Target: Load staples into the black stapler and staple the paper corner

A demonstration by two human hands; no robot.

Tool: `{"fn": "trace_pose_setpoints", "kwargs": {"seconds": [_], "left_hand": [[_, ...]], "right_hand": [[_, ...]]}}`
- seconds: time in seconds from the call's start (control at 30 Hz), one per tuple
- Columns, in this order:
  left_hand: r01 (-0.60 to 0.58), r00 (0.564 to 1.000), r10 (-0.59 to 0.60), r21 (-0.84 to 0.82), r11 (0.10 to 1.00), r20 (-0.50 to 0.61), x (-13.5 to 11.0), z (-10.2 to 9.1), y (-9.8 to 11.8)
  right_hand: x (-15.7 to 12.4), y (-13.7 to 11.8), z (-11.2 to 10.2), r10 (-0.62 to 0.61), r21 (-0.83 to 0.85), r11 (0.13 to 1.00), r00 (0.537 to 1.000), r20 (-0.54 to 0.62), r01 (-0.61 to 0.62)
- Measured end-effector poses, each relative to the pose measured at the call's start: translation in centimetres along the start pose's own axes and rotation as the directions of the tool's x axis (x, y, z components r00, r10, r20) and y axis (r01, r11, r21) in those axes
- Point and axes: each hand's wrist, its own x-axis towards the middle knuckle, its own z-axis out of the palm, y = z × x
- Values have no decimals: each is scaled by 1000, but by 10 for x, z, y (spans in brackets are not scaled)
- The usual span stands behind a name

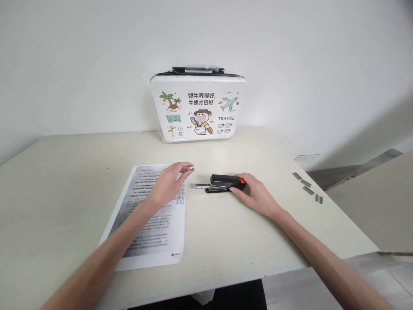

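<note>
A black stapler (221,183) with an orange rear end lies on the pale table (64,185), its metal staple tray pulled out toward the left. My right hand (254,193) rests on the stapler's rear, fingers closed around it. My left hand (171,181) hovers over the top right corner of a printed sheet of paper (151,219) and pinches a small grey strip of staples (191,169) between thumb and fingers, just left of the open tray.
A white case (197,107) with cartoon travel pictures and a black handle stands upright against the wall at the back. Several loose grey staple strips (308,187) lie near the table's right edge. The table's right side drops off to the floor.
</note>
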Motion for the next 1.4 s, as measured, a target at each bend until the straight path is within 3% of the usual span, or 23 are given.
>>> {"fn": "trace_pose_setpoints", "kwargs": {"seconds": [0.1,0.23,0.4,0.63,1.0,1.4], "left_hand": [[-112,992,112,2,994,57,-11,8,14],[-281,957,273,87,956,95,-18,16,16],[-258,966,255,141,956,40,-21,19,15],[-254,967,248,126,959,57,-19,18,15],[-403,910,415,251,880,4,-21,22,15],[-446,893,444,263,856,70,-21,17,14]], "right_hand": [[0,0,0,8,4,1000,1000,3,-8],[-1,0,-1,21,0,1000,1000,12,-21],[-2,0,-1,35,-1,999,999,23,-35],[-2,-1,-1,44,-9,999,999,33,-43],[1,-3,-3,47,-2,999,998,42,-47],[1,-3,-4,49,-3,999,998,47,-49]]}}
